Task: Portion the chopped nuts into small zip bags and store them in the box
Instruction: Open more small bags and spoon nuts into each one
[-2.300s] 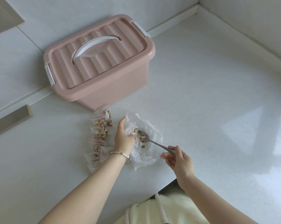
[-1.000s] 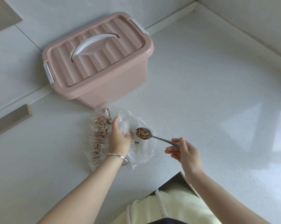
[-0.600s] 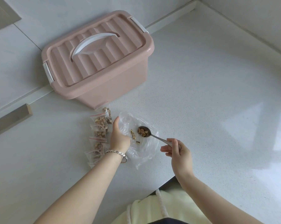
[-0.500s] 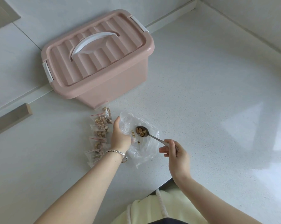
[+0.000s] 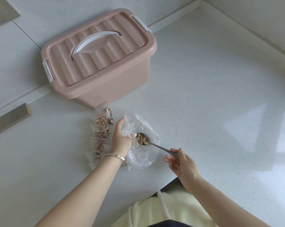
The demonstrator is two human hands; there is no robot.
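A: Grips first?

B: The left hand (image 5: 121, 140) is curled round bunched plastic at the mouth of the clear bag (image 5: 145, 154). The right hand (image 5: 182, 164) pinches the handle end of the spoon (image 5: 156, 146).

A: The nuts?

B: A heap of chopped nuts (image 5: 141, 139) sits in the spoon's bowl, over the clear bag and just beside the left fingers. I cannot tell whether a zip bag is tucked inside that bunched plastic.

A: Axis?

B: The spoon runs from the right hand up and leftward, with the bowl end pointing at the left hand. My judgement is that the tip-out will go left, a short way.

A: Containers?

B: The small zip bags (image 5: 100, 134), filled and red-striped, lie in a row on the tabletop (image 5: 204, 104) left of the left hand. The farthest one is close to the box (image 5: 105, 82). Its lid (image 5: 95, 54) is on, so its contents are hidden. The left hand is nearer both.
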